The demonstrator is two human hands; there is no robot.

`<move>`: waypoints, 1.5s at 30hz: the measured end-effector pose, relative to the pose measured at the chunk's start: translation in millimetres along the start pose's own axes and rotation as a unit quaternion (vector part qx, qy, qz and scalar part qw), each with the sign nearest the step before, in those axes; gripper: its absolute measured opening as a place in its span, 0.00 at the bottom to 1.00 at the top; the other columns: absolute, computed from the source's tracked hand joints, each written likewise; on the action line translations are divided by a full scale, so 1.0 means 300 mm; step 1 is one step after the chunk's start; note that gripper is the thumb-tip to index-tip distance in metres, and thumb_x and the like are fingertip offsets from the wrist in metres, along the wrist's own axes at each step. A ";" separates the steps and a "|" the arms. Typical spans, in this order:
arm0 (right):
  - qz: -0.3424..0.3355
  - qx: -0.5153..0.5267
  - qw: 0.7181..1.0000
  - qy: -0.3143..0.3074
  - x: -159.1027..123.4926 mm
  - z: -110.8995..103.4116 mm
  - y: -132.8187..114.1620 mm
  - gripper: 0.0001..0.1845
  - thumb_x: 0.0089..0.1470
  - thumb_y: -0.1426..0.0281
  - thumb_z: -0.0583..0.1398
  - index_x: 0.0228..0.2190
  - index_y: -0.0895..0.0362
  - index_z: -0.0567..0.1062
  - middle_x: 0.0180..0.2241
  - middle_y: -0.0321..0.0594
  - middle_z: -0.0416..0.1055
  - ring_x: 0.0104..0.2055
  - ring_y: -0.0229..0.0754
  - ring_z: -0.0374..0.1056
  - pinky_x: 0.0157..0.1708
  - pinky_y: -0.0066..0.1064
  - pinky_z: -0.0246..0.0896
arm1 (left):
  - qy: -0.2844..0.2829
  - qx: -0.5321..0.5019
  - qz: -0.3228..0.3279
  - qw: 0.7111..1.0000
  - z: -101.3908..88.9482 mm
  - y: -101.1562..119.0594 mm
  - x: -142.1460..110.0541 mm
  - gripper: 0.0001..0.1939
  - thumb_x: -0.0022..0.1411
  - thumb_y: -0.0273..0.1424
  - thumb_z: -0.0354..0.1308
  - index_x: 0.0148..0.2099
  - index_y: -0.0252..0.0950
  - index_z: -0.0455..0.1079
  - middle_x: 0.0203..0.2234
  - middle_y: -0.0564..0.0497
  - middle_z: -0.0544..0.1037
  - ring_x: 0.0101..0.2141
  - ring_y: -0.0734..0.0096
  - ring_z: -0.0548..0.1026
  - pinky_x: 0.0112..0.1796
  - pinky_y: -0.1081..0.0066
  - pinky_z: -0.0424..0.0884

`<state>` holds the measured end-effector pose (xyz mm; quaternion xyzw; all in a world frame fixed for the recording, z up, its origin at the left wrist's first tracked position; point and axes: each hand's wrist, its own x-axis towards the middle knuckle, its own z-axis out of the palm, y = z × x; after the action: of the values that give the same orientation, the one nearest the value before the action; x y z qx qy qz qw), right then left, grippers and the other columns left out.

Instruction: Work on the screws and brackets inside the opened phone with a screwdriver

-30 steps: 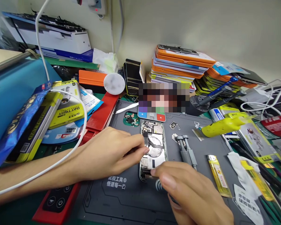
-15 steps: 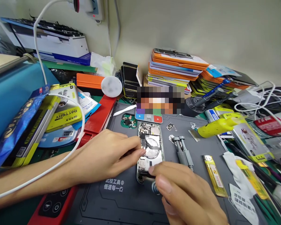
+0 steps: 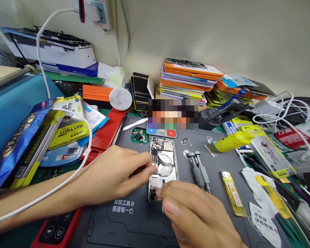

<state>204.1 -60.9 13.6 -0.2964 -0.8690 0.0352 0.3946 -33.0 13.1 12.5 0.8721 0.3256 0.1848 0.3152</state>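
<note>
An opened phone [image 3: 165, 175] lies on the dark grey mat [image 3: 134, 227], its circuit parts and a round silvery coil exposed. My left hand [image 3: 129, 170] is closed at the phone's left edge, thumb and fingertips gripping it there. Over the phone's lower end is my right hand [image 3: 196, 213], its thumb and fingers drawn together. Whatever those fingers hold is hidden behind them; only a small bluish bit shows beneath. Right of the phone lie grey screwdriver-like tools [image 3: 200, 172]. A small circuit board [image 3: 139, 136] sits at its upper left.
A yellow lighter [image 3: 234, 194] and a yellow bottle [image 3: 232, 141] lie to the right. Battery boxes [image 3: 69, 132] and a red device [image 3: 59, 227] are at the left. A white cable [image 3: 90, 137] crosses over my left forearm. Stacked cases [image 3: 188, 77] stand against the wall.
The view has shifted slightly. My right fingertips have moved a little left across the phone's lower end, and the bluish ring-like thing under that hand is now mostly hidden. My left hand keeps its place.
</note>
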 end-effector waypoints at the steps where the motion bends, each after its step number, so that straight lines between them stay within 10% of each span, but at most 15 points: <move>1: 0.005 0.006 1.000 -0.018 0.001 -0.003 0.000 0.13 0.73 0.74 0.56 0.53 0.58 0.78 0.39 0.44 0.84 0.45 0.41 0.82 0.47 0.33 0.82 | 0.001 0.000 -0.001 1.000 0.000 0.001 0.000 0.16 0.80 0.33 0.50 0.35 0.39 0.62 0.23 0.60 0.66 0.23 0.75 0.65 0.28 0.71 0.54; 45: 0.000 -0.005 1.000 -0.011 0.009 0.009 0.004 0.11 0.70 0.76 0.58 0.51 0.60 0.76 0.35 0.42 0.81 0.41 0.41 0.81 0.46 0.32 0.82 | -0.009 -0.009 -0.009 1.000 0.000 0.006 0.007 0.16 0.80 0.33 0.48 0.34 0.39 0.61 0.24 0.59 0.66 0.24 0.74 0.66 0.28 0.70 0.55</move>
<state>201.3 -58.1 13.1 -0.2981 -0.8736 0.0340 0.3831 -30.6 13.4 14.0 0.8678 0.3285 0.1772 0.3279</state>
